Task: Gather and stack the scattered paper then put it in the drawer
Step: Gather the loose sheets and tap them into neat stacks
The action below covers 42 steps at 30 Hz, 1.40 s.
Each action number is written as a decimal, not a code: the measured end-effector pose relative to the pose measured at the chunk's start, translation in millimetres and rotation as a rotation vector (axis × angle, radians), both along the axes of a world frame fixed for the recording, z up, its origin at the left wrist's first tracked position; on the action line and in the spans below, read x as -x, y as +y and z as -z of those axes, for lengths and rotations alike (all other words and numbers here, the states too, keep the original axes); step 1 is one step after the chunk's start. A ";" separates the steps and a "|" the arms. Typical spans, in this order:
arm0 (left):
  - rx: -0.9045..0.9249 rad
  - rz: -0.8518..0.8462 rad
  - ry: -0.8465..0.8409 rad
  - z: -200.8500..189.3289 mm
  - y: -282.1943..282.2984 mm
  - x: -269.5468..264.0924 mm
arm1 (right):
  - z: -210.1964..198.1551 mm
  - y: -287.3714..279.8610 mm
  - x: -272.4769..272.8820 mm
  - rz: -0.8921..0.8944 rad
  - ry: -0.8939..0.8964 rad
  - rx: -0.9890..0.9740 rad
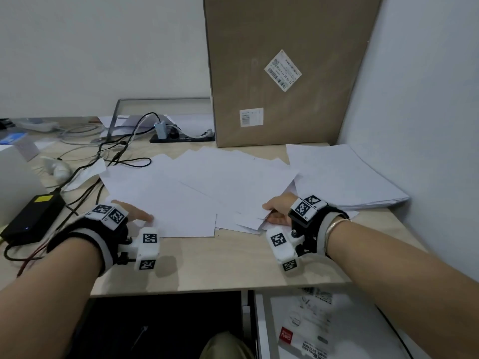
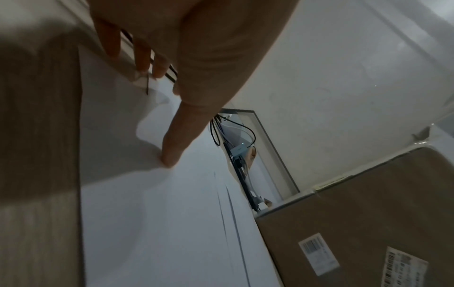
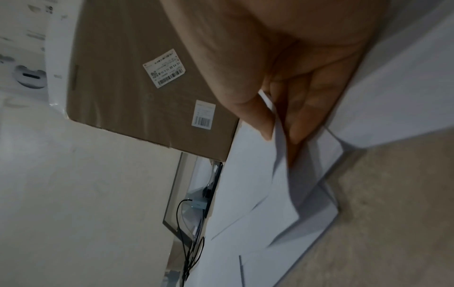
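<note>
Left hand [image 1: 129, 213] flat, fingers straight on scattered paper [image 1: 197, 182]; right hand [image 1: 276, 212] pinching sheet corners. Risk: loose sheets creasing or slipping apart if pulled.

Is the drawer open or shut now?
Open: the drawer is pulled out below the desk edge, and packets lie visible inside it.

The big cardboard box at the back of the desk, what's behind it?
Behind the cardboard box only white wall shows. A grey frame and a black strip run behind its left edge; how far they go is hidden.
</note>
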State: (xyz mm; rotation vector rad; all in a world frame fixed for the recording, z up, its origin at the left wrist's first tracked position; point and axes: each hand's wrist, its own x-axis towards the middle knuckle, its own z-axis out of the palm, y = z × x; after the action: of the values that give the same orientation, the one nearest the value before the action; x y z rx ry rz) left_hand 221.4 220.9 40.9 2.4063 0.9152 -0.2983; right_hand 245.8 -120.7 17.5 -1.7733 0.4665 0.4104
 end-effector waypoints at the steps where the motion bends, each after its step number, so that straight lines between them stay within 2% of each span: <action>1: 0.012 0.023 0.012 0.8 -2.7 0.5 | 0.7 0.9 0.6 0.008 0.001 -0.014; 6: -0.024 0.160 0.023 4.5 -43.8 -5.9 | -1.1 -3.7 4.3 -0.002 0.008 -0.085; 9: 0.060 0.060 -0.029 6.3 -43.1 -13.9 | -2.5 -4.8 7.3 0.015 -0.005 -0.143; 12: 0.000 -0.066 -0.109 21.1 -28.1 -26.7 | -1.2 -5.4 7.6 0.014 -0.017 -0.154; 14: -0.025 -0.091 -0.140 27.4 -24.2 -33.3 | -1.1 -4.7 7.2 0.016 -0.019 -0.142; 20: -0.151 -0.020 0.018 12.1 -54.8 -30.8 | 2.0 -5.6 3.4 0.015 -0.029 -0.136; 22: -0.169 0.073 0.040 7.4 -56.2 -36.2 | 2.7 -6.6 3.3 0.013 -0.028 -0.137; 25: -0.105 0.163 0.051 -1.3 -55.9 -40.0 | 2.9 -7.4 3.4 0.009 -0.029 -0.152; 30: 0.085 0.077 -0.112 4.1 -52.7 -41.5 | 3.7 -7.4 2.0 -0.004 -0.034 -0.148; 33: 0.232 0.010 -0.145 6.8 -56.5 -36.2 | 5.4 -8.0 1.5 -0.004 -0.035 -0.163; 36: 0.239 0.023 -0.217 9.0 -62.9 -30.7 | 5.2 -8.3 3.3 -0.005 -0.041 -0.202; 38: 0.182 0.001 -0.246 5.4 -64.4 -19.3 | 4.5 -7.9 5.0 0.002 -0.047 -0.227; 40: 0.156 -0.063 -0.301 3.9 -58.2 -12.4 | 4.3 -8.5 5.5 0.010 -0.052 -0.268; 42: 0.211 -0.132 -0.365 0.7 -51.8 -1.4 | 2.1 -11.0 8.7 0.054 -0.053 -0.320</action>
State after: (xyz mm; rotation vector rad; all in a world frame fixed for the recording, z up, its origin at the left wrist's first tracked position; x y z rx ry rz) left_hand 222.8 169.1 40.2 2.1024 0.8227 0.0894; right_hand 237.2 -131.7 15.4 -1.4555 0.3864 0.3761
